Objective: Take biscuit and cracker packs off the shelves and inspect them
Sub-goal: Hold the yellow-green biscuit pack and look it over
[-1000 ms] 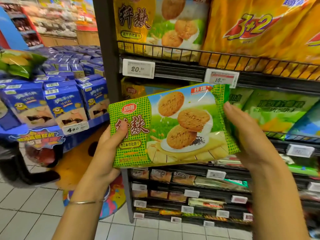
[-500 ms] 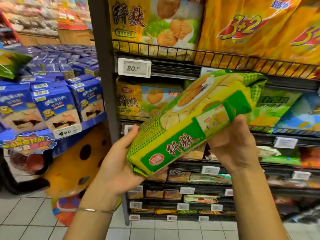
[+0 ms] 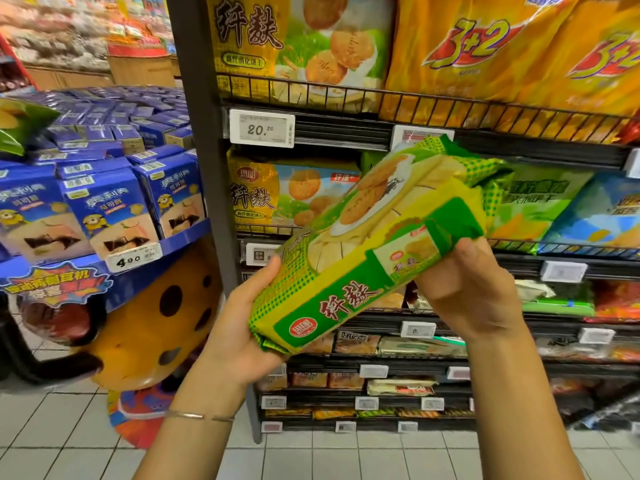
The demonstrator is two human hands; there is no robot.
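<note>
I hold a green and yellow biscuit pack in front of the shelves, tilted so its long side panel with red characters faces me. My left hand grips the pack's lower left end from below, thumb on top. My right hand grips its upper right end from underneath, thumb on the side panel. A matching yellow biscuit pack stands on the shelf behind, and a larger one on the shelf above.
Black wire shelves carry price tags, orange 3+2 bags above and green and blue packs at right. A blue display of boxed snacks stands at left over a yellow spotted figure. Tiled floor below.
The pack was tipped from front facing me to its side panel facing me, right end raised. Since half a second ago the pack and both hands have barely moved.
</note>
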